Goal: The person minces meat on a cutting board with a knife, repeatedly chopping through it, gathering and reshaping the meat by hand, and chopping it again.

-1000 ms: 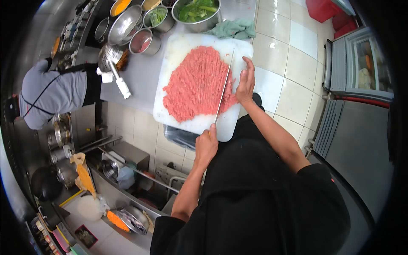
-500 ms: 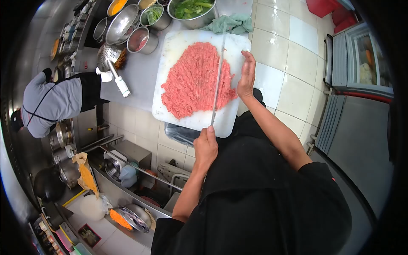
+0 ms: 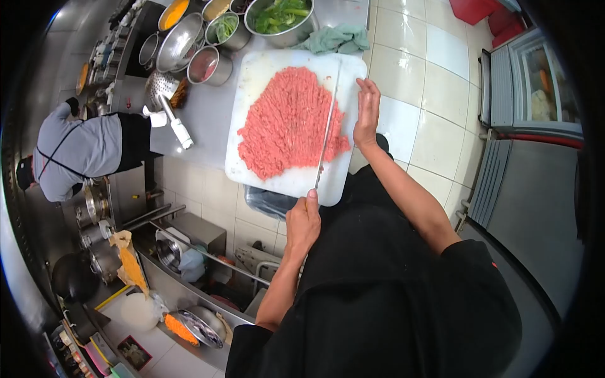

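A wide patch of pink minced meat (image 3: 283,123) is spread over a white cutting board (image 3: 249,75). Wrapped around the handle of a long knife is my left hand (image 3: 304,223), at the board's near edge. The thin knife blade (image 3: 328,123) runs away from me across the right part of the meat, close to or touching it. My right hand (image 3: 367,113) has its fingers stretched out along the board's right edge and holds nothing. Whether its palm presses on the board, I cannot tell.
A green cloth (image 3: 337,39) lies beyond the board. Metal pots, including one of green vegetables (image 3: 280,14) and one with some meat (image 3: 209,65), stand at the back left. A stick blender (image 3: 176,123) lies left. A co-worker (image 3: 79,148) stands far left.
The knife has shifted slightly to the right over the meat, its blade still slanting away from me. My right hand remains at the board's right edge.
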A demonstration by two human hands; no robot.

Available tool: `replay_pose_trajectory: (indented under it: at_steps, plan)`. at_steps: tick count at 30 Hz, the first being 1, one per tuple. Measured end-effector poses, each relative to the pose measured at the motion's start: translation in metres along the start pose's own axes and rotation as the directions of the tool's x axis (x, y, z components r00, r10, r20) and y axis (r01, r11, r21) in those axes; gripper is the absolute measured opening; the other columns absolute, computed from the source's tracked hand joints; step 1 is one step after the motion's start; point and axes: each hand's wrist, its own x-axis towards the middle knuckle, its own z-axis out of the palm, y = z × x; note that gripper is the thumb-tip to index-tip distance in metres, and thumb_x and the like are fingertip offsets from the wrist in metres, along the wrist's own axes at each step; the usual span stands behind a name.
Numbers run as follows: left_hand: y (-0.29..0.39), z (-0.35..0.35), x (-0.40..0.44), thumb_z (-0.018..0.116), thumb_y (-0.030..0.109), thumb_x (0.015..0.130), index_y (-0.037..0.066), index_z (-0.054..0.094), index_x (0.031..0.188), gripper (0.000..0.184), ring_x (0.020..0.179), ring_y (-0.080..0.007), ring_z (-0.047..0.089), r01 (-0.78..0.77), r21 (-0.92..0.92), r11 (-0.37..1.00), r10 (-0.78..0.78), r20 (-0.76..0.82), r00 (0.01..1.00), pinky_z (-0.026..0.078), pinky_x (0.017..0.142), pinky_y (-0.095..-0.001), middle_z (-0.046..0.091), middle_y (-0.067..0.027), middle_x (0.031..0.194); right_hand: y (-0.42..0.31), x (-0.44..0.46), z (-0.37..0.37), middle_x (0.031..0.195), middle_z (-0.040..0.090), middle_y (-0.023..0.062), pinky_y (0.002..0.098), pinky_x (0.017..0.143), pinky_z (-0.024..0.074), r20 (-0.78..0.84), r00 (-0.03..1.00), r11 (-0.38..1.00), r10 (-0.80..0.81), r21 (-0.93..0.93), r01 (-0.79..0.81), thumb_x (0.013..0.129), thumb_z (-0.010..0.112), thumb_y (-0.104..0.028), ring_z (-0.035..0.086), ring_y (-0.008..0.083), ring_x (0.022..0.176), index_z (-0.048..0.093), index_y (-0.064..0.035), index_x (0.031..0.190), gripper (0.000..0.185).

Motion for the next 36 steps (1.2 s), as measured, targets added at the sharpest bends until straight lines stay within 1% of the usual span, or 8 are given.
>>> replay_pose_trajectory:
  at_steps: [10, 15, 18, 23, 27, 30, 31, 36]
  plan:
    - [0.006, -0.006, -0.005, 0.036, 0.048, 0.105, -0.008, 0.063, 0.082, 0.067, 0.080, -0.0546, 0.061, -0.033, -0.071, 0.997, 0.029, -0.062, 0.998, 0.046, 0.073, -0.0569, 0.063, -0.0336, 0.078, -0.013, 0.000, 0.001, 0.149, 0.039, 0.0203, 0.0440, 0.122, 0.0178, 0.021, 1.000, 0.996, -0.005, 0.094, 0.003, 0.107, 0.031, -0.045, 0.031, 0.0294, 0.145, 0.029, -0.0011, 0.147, 0.060]
    - [-0.031, 0.005, 0.028, 0.035, 0.049, 0.105, -0.006, 0.063, 0.078, 0.068, 0.076, -0.0509, 0.062, -0.011, 0.129, 0.992, 0.011, 0.004, 1.000, 0.048, 0.070, -0.0512, 0.062, -0.0291, 0.071, -0.007, -0.019, 0.008, 0.149, 0.038, 0.0244, 0.0451, 0.119, 0.0224, 0.091, 0.976, 0.941, -0.197, -0.262, 0.215, 0.106, 0.032, -0.042, 0.033, 0.0374, 0.142, 0.032, 0.0027, 0.147, 0.060]
    - [-0.001, -0.016, 0.009, 0.034, 0.050, 0.105, -0.007, 0.065, 0.080, 0.069, 0.083, -0.0551, 0.060, 0.075, -0.118, 0.990, -0.080, -0.035, 0.996, 0.046, 0.075, -0.0564, 0.064, -0.0334, 0.079, -0.004, -0.030, 0.013, 0.149, 0.038, 0.0269, 0.0458, 0.118, 0.0252, 0.136, 0.961, 0.887, -0.241, -0.370, 0.275, 0.106, 0.033, -0.041, 0.035, 0.0422, 0.141, 0.033, 0.0049, 0.146, 0.061]
    - [-0.056, 0.003, 0.046, 0.038, 0.047, 0.106, -0.005, 0.062, 0.078, 0.064, 0.060, -0.0262, 0.060, -0.015, 0.130, 0.991, 0.027, -0.092, 0.995, 0.047, 0.060, -0.0408, 0.059, -0.0169, 0.063, 0.003, -0.030, 0.024, 0.151, 0.033, 0.0295, 0.0473, 0.119, 0.0234, 0.160, 0.962, 0.845, -0.223, -0.459, 0.272, 0.106, 0.032, -0.042, 0.029, 0.0443, 0.143, 0.029, 0.0074, 0.148, 0.065]
    - [0.001, -0.033, 0.015, 0.039, 0.046, 0.106, -0.004, 0.059, 0.075, 0.062, 0.057, -0.0179, 0.050, 0.018, -0.262, 0.965, -0.059, -0.149, 0.987, 0.043, 0.056, -0.0380, 0.054, -0.0099, 0.062, -0.005, -0.032, 0.028, 0.153, 0.031, 0.0298, 0.0478, 0.119, 0.0224, 0.154, 0.974, 0.843, -0.168, -0.490, 0.223, 0.106, 0.032, -0.044, 0.028, 0.0451, 0.144, 0.026, 0.0079, 0.149, 0.068]
    - [-0.026, -0.006, 0.037, 0.038, 0.046, 0.106, -0.005, 0.060, 0.075, 0.064, 0.058, -0.0207, 0.054, -0.189, -0.255, 0.948, 0.095, -0.340, 0.936, 0.044, 0.058, -0.0402, 0.058, -0.0128, 0.064, -0.002, -0.032, 0.038, 0.153, 0.031, 0.0294, 0.0475, 0.119, 0.0226, 0.178, 0.974, 0.867, -0.140, -0.454, 0.207, 0.106, 0.032, -0.045, 0.028, 0.0448, 0.144, 0.026, 0.0077, 0.150, 0.069]
    - [-0.053, 0.001, 0.057, 0.037, 0.047, 0.106, -0.006, 0.061, 0.077, 0.065, 0.060, -0.0240, 0.058, -0.086, 0.030, 0.996, 0.091, -0.237, 0.967, 0.046, 0.060, -0.0430, 0.061, -0.0169, 0.066, -0.001, -0.027, 0.043, 0.153, 0.031, 0.0293, 0.0473, 0.119, 0.0227, 0.188, 0.973, 0.876, -0.137, -0.435, 0.208, 0.106, 0.032, -0.045, 0.028, 0.0447, 0.144, 0.026, 0.0075, 0.150, 0.069]
    - [-0.010, -0.033, 0.035, 0.037, 0.049, 0.106, -0.007, 0.061, 0.081, 0.066, 0.060, -0.0266, 0.059, 0.055, -0.199, 0.978, -0.085, -0.143, 0.986, 0.047, 0.061, -0.0447, 0.062, -0.0193, 0.067, -0.006, -0.017, 0.049, 0.152, 0.033, 0.0294, 0.0450, 0.119, 0.0237, 0.231, 0.968, 0.913, -0.102, -0.364, 0.183, 0.106, 0.033, -0.046, 0.031, 0.0432, 0.143, 0.026, 0.0068, 0.150, 0.069]
